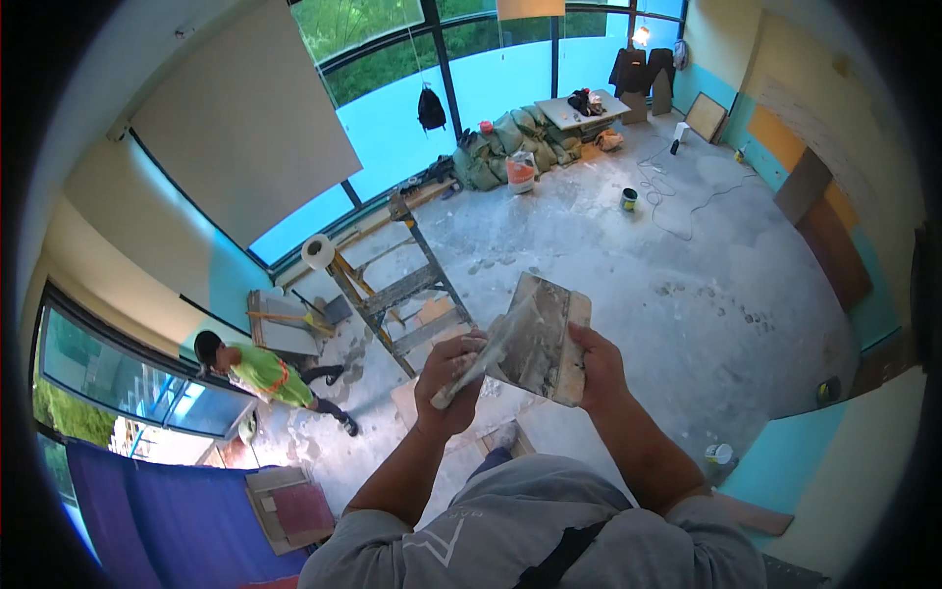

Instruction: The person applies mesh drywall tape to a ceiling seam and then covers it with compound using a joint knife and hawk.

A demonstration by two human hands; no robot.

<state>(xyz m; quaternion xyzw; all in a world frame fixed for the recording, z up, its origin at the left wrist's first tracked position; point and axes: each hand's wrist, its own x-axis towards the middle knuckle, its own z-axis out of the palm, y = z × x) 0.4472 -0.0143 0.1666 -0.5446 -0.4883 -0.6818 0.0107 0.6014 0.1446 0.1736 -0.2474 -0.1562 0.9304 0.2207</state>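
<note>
In front of my chest, my right hand (pixel 601 371) grips the thick right edge of a rectangular plastering blade (pixel 542 334), its grey face smeared with dried plaster. My left hand (pixel 451 385) is closed around a second plaster-coated scraper (pixel 478 369), tilted up to the right. The scraper's upper part overlaps the left side of the plastering blade, and the two seem to touch. How much wet plaster lies on either tool I cannot tell.
A stepladder (pixel 404 285) with a white roll on top stands just ahead. To the left, a person in a yellow-green shirt (pixel 267 375) walks by the window. Sandbags (pixel 500 147) line the far window. A bucket (pixel 629 199) and cable (pixel 677 221) sit on the dusty floor.
</note>
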